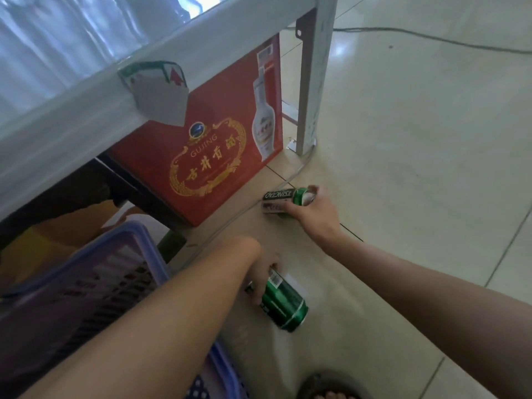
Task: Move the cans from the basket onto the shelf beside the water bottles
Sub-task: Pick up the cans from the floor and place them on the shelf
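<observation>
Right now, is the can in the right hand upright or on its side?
On its side. The far can lies flat on the floor tiles, lettering sideways, with the right hand gripping its end.

Pale glossy tile floor [403, 139] w/ cable [431, 38] — red box [207, 156] under white rack.
</observation>
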